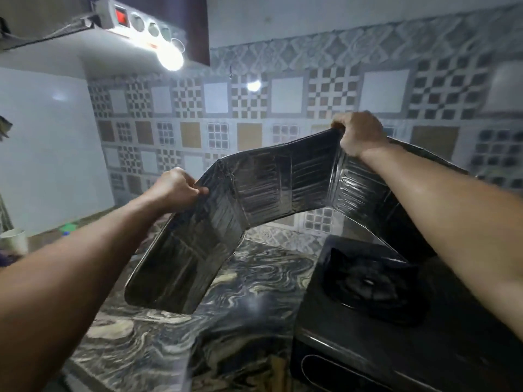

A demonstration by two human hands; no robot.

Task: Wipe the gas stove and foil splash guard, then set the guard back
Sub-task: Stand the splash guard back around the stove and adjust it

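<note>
I see both forearms stretched forward and up, holding the foil splash guard (254,182) in the air above the marbled countertop (249,281). My left hand (175,188) is knuckles-up, fingers curled and pinching the guard's top edge near its left fold; my right hand (358,131) sits higher and further back, clenched over the top edge where the middle panel meets the right one. The guard is a dark, reflective, creased sheet folded into panels, and its long axis runs left to right across the view, sagging from the raised right grip down toward the left. Its left panel hangs down and forward, with the lower corner close above the counter; I cannot tell whether it touches. The right panel passes behind my right forearm and angles toward the gas stove (396,321), which sits on the counter at lower right with one black burner grate (370,284) showing. The guard's open, concave side faces me. Behind it is a patterned tile wall (254,103). At upper left a white power strip (135,21) with a red switch hangs beside a glaring bulb (169,59). A pale cup (14,240) stands at the far left edge. I can read no brand, label or writing anywhere.
</note>
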